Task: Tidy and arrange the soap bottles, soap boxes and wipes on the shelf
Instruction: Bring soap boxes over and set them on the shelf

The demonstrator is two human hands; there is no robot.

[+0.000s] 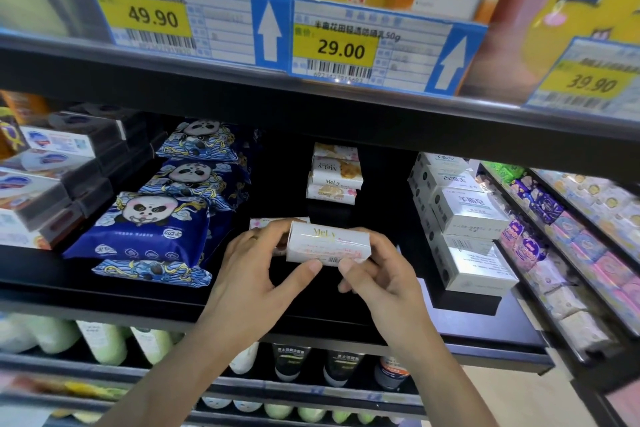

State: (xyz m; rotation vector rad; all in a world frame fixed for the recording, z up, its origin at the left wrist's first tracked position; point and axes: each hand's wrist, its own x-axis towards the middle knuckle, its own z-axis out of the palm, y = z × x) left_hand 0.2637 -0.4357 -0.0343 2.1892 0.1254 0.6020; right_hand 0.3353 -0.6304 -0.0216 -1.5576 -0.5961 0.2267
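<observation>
I see both hands up at the middle shelf (pixel 242 308), holding one white soap box (pixel 327 243) betw. them, just above centre of view. Box lies w/ its long axis left-right, printed gold name facing up toward me, barcode edge toward 6 o'clock. Left hand (pixel 258 270) grips the left end: thumb under the front edge, fingers curled over the far side. Right hand (pixel 379 274) grips the right end, thumb tip pressed on the front lower edge just beside the left thumb.

At 12 o'clock from the box, further back, a short stack of matching soap boxes (pixel 335 176), four high, long axes also left-right. Just behind the left fingers, at 11 o'clock, another flat pink-white box (pixel 273 222) lies on the shelf, partly hidden.

At 9–10 o'clock: blue panda wipes packs (pixel 145 229), piled front to back, one sticking out at the shelf lip. Further left, dark-and-white boxes (pixel 52 184), blurred. At 3 o'clock: stacked white boxes (pixel 464 215), a bit askew, close to the right hand. Beyond them, racks of small tissue packs (pixel 561 243).

Price tags (pixel 339 45) overhead at 12; bottles (pixel 104 340) on the shelf below at 7 o'clock.
</observation>
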